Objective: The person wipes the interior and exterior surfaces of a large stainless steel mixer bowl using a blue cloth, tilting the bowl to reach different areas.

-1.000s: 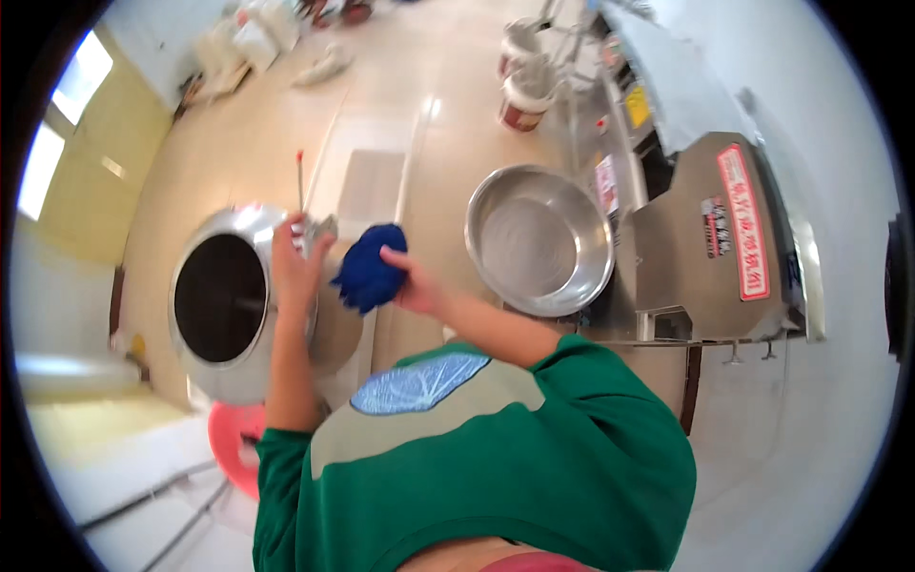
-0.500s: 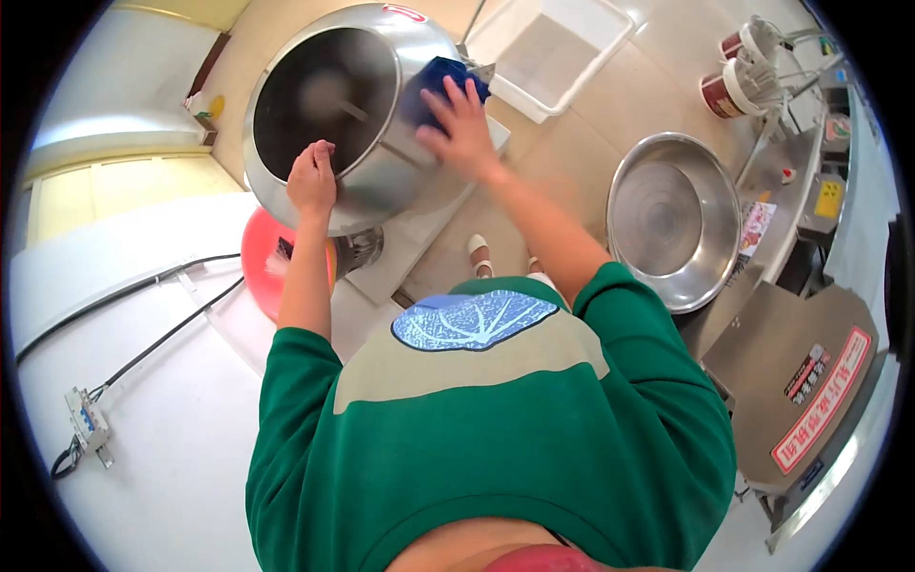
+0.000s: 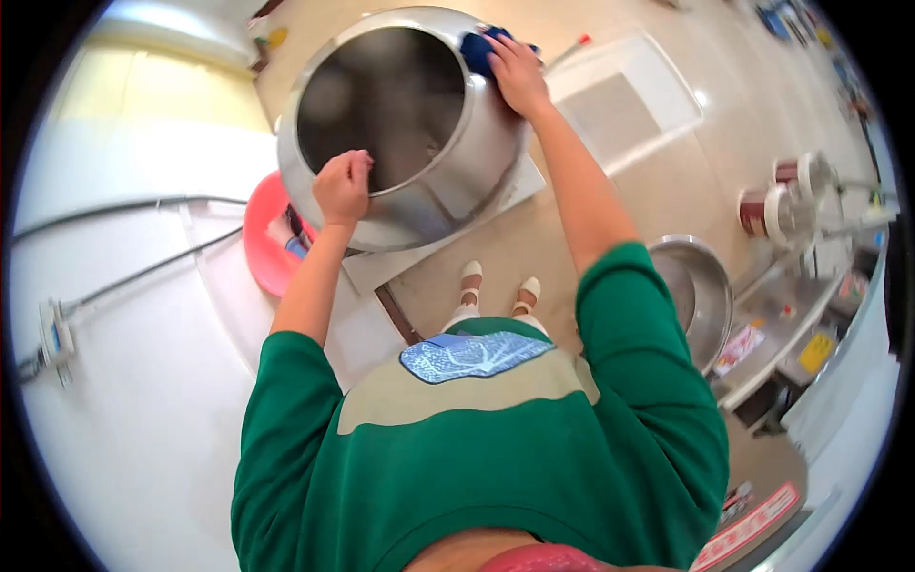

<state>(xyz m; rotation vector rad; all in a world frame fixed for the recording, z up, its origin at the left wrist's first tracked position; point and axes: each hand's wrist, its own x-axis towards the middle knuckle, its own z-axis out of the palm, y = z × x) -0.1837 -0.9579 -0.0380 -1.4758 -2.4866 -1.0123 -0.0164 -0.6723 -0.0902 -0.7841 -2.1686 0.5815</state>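
A round, wide-mouthed stainless steel drum point(image 3: 467, 176) stands in front of me, its dark opening tilted toward me. At the near left of the mouth, my left hand point(image 3: 341, 188) is closed with its fingers curled over the rim. My right hand point(image 3: 520, 78) presses a dark blue cloth point(image 3: 479, 51) against the metal at the far right of the opening. Part of the cloth is bunched beneath the fingers and sticks out on both sides of them. The drum's inside is too dark and blurred to make out.
A red plastic basin point(image 3: 267, 234) sits left below the drum. Right of it lies a shallow white tray point(image 3: 667, 81) on the tiled floor. A large steel bowl point(image 3: 710, 315) and several pieces of equipment line the right. Buckets point(image 3: 762, 212) stand beyond; a cable point(image 3: 124, 214) runs along the left wall.
My right hand and the cloth have moved from the drum's right side up toward the far edge of its mouth. My left hand stays at the rim. The whole view has shifted.
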